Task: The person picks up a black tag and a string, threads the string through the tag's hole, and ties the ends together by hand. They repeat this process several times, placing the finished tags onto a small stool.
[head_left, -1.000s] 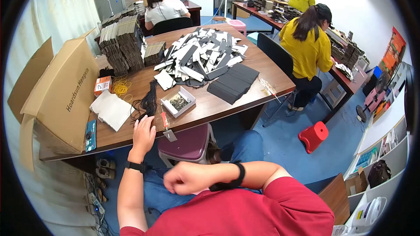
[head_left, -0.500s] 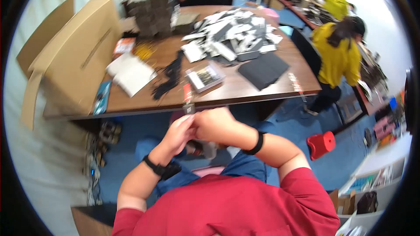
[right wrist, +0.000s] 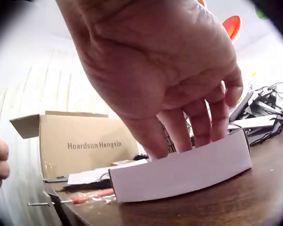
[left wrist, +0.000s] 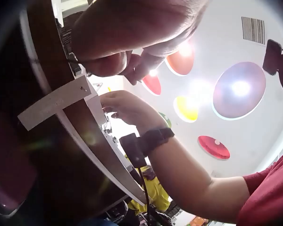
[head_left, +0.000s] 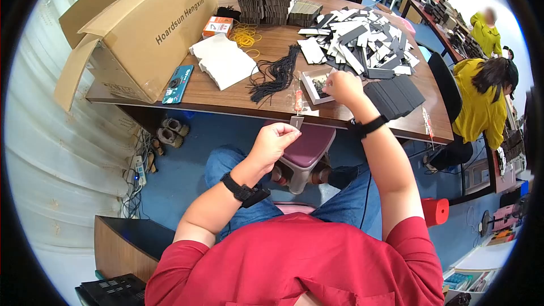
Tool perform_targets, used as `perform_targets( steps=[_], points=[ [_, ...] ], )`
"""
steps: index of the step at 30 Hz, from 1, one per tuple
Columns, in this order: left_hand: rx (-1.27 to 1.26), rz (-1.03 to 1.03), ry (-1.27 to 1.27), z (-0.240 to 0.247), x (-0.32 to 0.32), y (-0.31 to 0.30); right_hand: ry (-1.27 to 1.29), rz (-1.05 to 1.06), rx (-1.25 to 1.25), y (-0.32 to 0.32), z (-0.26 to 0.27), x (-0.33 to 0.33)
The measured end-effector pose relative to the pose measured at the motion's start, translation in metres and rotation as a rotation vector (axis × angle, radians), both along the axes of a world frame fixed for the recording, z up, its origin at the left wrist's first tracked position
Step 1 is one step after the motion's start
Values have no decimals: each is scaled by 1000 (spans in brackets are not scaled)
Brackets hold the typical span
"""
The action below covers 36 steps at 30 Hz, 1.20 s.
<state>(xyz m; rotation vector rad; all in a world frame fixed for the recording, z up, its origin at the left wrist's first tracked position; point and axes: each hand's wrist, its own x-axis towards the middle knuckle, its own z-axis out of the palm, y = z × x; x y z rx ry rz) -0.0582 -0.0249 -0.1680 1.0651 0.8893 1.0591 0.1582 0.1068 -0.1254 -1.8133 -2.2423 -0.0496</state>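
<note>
My right hand (head_left: 344,87) dips its fingers into a small white box (right wrist: 181,175) of small dark parts; the box wall hides the fingertips. Near the front table edge, thumb and forefinger of my left hand (head_left: 271,146) meet right beside a small dark tag (head_left: 296,120). I cannot tell what they pinch. In the left wrist view, the tag (left wrist: 56,104) has a small hole near its upper end and juts past the edge. A red-handled tool with a thin metal shaft (right wrist: 92,196) lies behind it. A bundle of black cords (head_left: 276,73) lies left of the box.
A big cardboard box (head_left: 153,34) stands at the left, with white sheets (head_left: 224,61) and yellow rubber bands (head_left: 245,37) beside it. Black and white strips (head_left: 362,39) are heaped behind dark cards (head_left: 396,95). A purple stool (head_left: 307,147) stands below the edge. Other people sit beyond.
My hands came together by the tag, then parted. The right hand moved forward to the white box; the left stayed near the tag. The head view shifted.
</note>
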Motion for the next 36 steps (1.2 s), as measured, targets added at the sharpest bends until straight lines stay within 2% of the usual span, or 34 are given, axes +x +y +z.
perform_targets(
  steps=[2,3,6,10,15,19,22,26,27,28,30,32,34,36],
  points=[
    [1,11,-13,1,4,-2,-174,-10,-180,5,2,-4],
    [0,17,-17,2,6,-4,-208,-45,-111,14,-10,-7],
    [-17,33,-31,0,11,-6,-188,-70,-206,28,-18,-9],
    [-4,65,-66,1,10,-7,86,-76,-133,18,-19,-2],
    [80,109,-51,-8,9,1,232,-61,22,4,-26,6],
    [226,135,73,-9,8,5,394,-20,42,-5,-28,6],
    [382,176,332,-17,10,15,529,-85,138,-6,-34,6],
    [317,83,302,8,12,17,790,-71,238,-13,-31,5],
    [353,103,302,2,13,23,874,-17,331,-15,-31,4],
    [340,99,279,0,13,24,1073,40,255,-20,-29,6],
    [315,95,231,-3,11,27,1657,83,-72,-47,-16,-1],
    [243,96,99,-3,12,22,1883,133,-499,-84,-9,-9],
    [166,85,-12,-4,10,12,1943,305,-730,-111,-23,-15],
    [92,62,-104,-5,7,3,1956,225,-886,-133,-30,-22]
  ],
)
